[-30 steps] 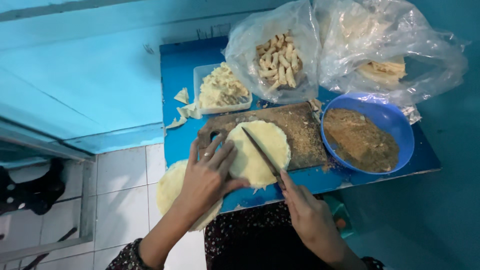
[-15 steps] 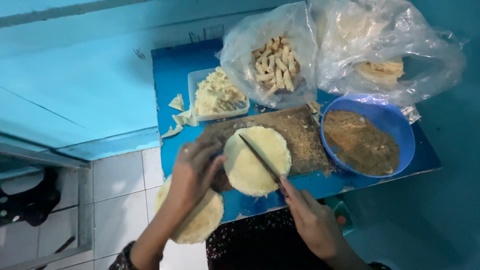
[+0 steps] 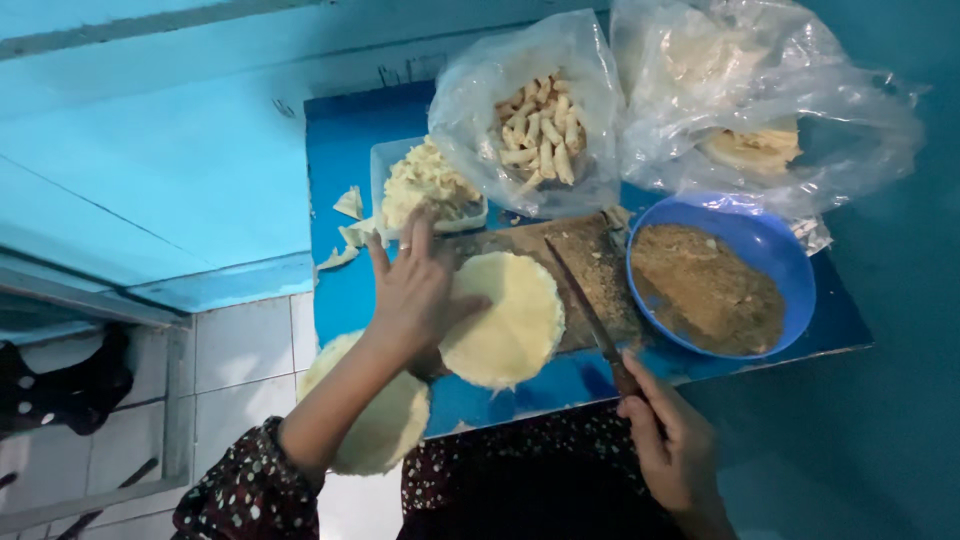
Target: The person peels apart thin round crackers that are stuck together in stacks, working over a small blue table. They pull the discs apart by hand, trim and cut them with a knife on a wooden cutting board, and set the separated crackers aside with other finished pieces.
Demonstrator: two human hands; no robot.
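Head view, looking down at a small blue tabletop (image 3: pixel 340 290).

Left hand (image 3: pixel 420 290): fingers spread, palm flat on the left edge of a round pale dough sheet (image 3: pixel 505 320). It grasps nothing; it presses, apparently to pin the sheet against sliding.

Dough sheet: lies on a brown cutting board (image 3: pixel 590 270) near the tabletop's centre, its lower rim overhanging the board toward 6 o'clock.

Right hand (image 3: pixel 675 450): clenched around the handle of a knife (image 3: pixel 590 310). The blade runs from the hand at 5 o'clock up toward 11 o'clock, lying along the sheet's right edge on the board. I cannot tell whether the edge touches the dough.

Surroundings:
- At 3 o'clock of the board, touching or just beside it, a blue bowl (image 3: pixel 790 250) of brown crumbly filling, within easy reach of the knife hand.
- At 12 o'clock, a clear plastic bag (image 3: pixel 480 90) holding small pale rolled pieces.
- At 1 to 2 o'clock, a 2nd plastic bag (image 3: pixel 850 110) with a stack of flat rounds inside.
- At 11 o'clock, a shallow white tray (image 3: pixel 380 165) heaped with pale trimmings; a few loose scraps (image 3: pixel 348 203) lie beside it.
- At 7 o'clock, below the tabletop edge, another pale round (image 3: pixel 385 420) sits partly under the left forearm, apparently on the lap.
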